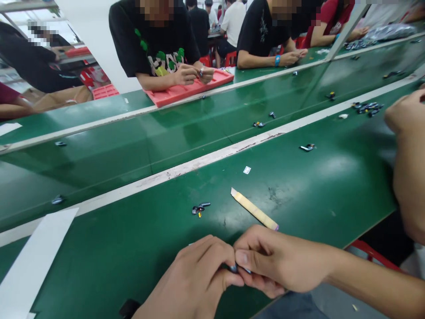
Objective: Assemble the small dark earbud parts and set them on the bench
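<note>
My left hand [202, 270] and my right hand [272, 261] meet at the front edge of the green table. Their fingertips pinch a small dark, glossy piece [233, 268] that looks like an earbud part. Most of it is covered by the fingers. Just beyond the hands lies a yellow utility knife [254, 209], its blade end pointing away to the left. Several dark earbud parts [200, 208] with a bit of yellow lie left of the knife. Farther back rests a small white square sticker [247, 170].
A white sheet [41, 261] lies at the left. More earbud parts [308, 147] are on the right, with a pile [368, 108] farther off near a neighbour's arm [410, 168]. Beyond the white divider strip [199, 165] runs a green belt [139, 146]. Opposite, a person works over a red tray [192, 88].
</note>
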Demonstrator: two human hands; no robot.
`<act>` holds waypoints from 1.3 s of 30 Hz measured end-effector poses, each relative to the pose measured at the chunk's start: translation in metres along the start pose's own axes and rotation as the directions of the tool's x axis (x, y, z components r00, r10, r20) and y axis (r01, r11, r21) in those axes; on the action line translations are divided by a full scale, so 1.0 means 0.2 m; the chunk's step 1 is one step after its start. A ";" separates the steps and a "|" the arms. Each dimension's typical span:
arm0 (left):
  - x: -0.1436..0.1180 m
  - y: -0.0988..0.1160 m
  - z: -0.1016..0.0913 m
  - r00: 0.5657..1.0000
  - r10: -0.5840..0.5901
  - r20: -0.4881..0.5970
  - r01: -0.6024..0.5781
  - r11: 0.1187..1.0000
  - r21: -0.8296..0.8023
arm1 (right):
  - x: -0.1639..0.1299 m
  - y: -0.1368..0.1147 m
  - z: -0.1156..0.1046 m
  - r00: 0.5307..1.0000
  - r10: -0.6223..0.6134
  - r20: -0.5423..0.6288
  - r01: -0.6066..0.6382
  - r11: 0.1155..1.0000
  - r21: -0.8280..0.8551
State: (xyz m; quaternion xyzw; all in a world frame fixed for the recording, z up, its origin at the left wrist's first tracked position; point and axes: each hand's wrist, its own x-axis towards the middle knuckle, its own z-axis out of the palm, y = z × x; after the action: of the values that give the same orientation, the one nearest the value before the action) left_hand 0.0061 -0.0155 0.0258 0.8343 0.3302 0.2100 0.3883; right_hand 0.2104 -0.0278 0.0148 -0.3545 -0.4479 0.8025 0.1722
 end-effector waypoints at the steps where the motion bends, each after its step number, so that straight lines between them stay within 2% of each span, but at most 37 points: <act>1: 0.01 -0.01 0.00 0.999 -0.039 -0.029 0.037 0.996 -0.078 | 0.00 0.00 0.00 0.999 -0.025 -0.023 0.025 1.000 -0.012; 3: 0.03 -0.03 0.01 0.988 -0.132 -0.076 0.110 0.965 -0.239 | 0.00 0.00 0.00 0.991 -0.085 -0.099 0.074 0.991 -0.114; 4: 0.04 -0.03 0.00 0.979 -0.180 -0.091 0.146 0.944 -0.295 | 0.00 0.00 0.00 0.978 -0.130 -0.164 0.092 0.971 -0.223; 5: 0.05 -0.04 0.00 0.971 -0.215 -0.110 0.168 0.929 -0.329 | -0.01 0.00 -0.01 0.944 -0.198 -0.264 0.091 0.925 -0.368; 6: 0.05 -0.05 0.00 0.963 -0.237 -0.132 0.179 0.921 -0.347 | -0.01 0.01 -0.02 0.876 -0.295 -0.381 0.054 0.846 -0.530; 7: 0.06 -0.06 -0.01 0.954 -0.257 -0.156 0.188 0.915 -0.357 | 0.00 0.02 -0.04 0.775 -0.409 -0.481 -0.029 0.739 -0.673; 8: 0.06 -0.07 -0.01 0.945 -0.275 -0.177 0.193 0.906 -0.377 | 0.00 0.04 -0.06 0.666 -0.513 -0.541 -0.142 0.625 -0.768; 9: 0.07 -0.08 -0.01 0.938 -0.292 -0.186 0.195 0.890 -0.413 | 0.01 0.06 -0.09 0.583 -0.587 -0.562 -0.258 0.523 -0.812; 10: 0.07 -0.09 -0.01 0.932 -0.311 -0.189 0.195 0.866 -0.460 | 0.02 0.08 -0.12 0.545 -0.622 -0.562 -0.351 0.439 -0.827; 11: 0.07 -0.10 -0.01 0.928 -0.325 -0.183 0.194 0.839 -0.509 | 0.03 0.10 -0.15 0.550 -0.629 -0.550 -0.413 0.368 -0.833; 13: 0.08 -0.11 0.00 0.927 -0.336 -0.168 0.176 0.782 -0.597 | 0.05 0.13 -0.19 0.611 -0.601 -0.515 -0.458 0.262 -0.849; 15: 0.08 -0.11 0.02 0.928 -0.331 -0.174 0.146 0.750 -0.645 | 0.05 0.14 -0.21 0.636 -0.584 -0.504 -0.458 0.240 -0.856; 16: 0.08 -0.12 0.02 0.925 -0.328 -0.192 0.129 0.748 -0.651 | 0.05 0.13 -0.21 0.630 -0.575 -0.522 -0.444 0.285 -0.849; 18: 0.08 -0.12 0.04 0.913 -0.327 -0.242 0.106 0.766 -0.634 | 0.03 0.10 -0.18 0.630 -0.506 -0.588 -0.346 0.496 -0.797; 20: 0.08 -0.12 0.04 0.899 -0.323 -0.294 0.088 0.793 -0.603 | -0.01 0.06 -0.12 0.677 -0.394 -0.622 -0.157 0.748 -0.645; 21: 0.08 -0.11 0.04 0.893 -0.321 -0.317 0.076 0.800 -0.595 | -0.02 0.05 -0.09 0.708 -0.360 -0.607 -0.056 0.829 -0.556; 23: 0.08 -0.10 0.03 0.883 -0.324 -0.340 0.066 0.802 -0.593 | -0.05 0.02 -0.01 0.737 -0.371 -0.565 0.086 0.881 -0.466; 26: 0.09 -0.09 0.02 0.878 -0.333 -0.343 0.072 0.801 -0.595 | -0.04 0.01 0.06 0.715 -0.490 -0.498 0.144 0.801 -0.581; 29: 0.09 -0.07 0.02 0.877 -0.321 -0.357 0.062 0.814 -0.578 | -0.02 0.02 0.08 0.645 -0.608 -0.462 0.108 0.672 -0.733; 32: 0.08 -0.06 0.02 0.873 -0.313 -0.373 0.047 0.816 -0.576 | -0.01 0.04 0.08 0.588 -0.678 -0.441 0.082 0.593 -0.801; 35: 0.08 -0.06 0.02 0.870 -0.302 -0.388 0.029 0.819 -0.573 | -0.01 0.03 0.08 0.573 -0.694 -0.436 0.047 0.560 -0.827; 39: 0.08 -0.07 0.03 0.866 -0.287 -0.410 0.016 0.835 -0.550 | -0.02 0.03 0.08 0.584 -0.687 -0.432 0.023 0.546 -0.838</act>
State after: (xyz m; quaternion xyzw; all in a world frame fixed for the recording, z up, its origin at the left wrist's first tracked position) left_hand 0.0152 0.0003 0.0130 0.5868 0.4115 0.4587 0.5254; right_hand 0.2010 -0.0426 0.0165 -0.5670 -0.7001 0.2627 0.3455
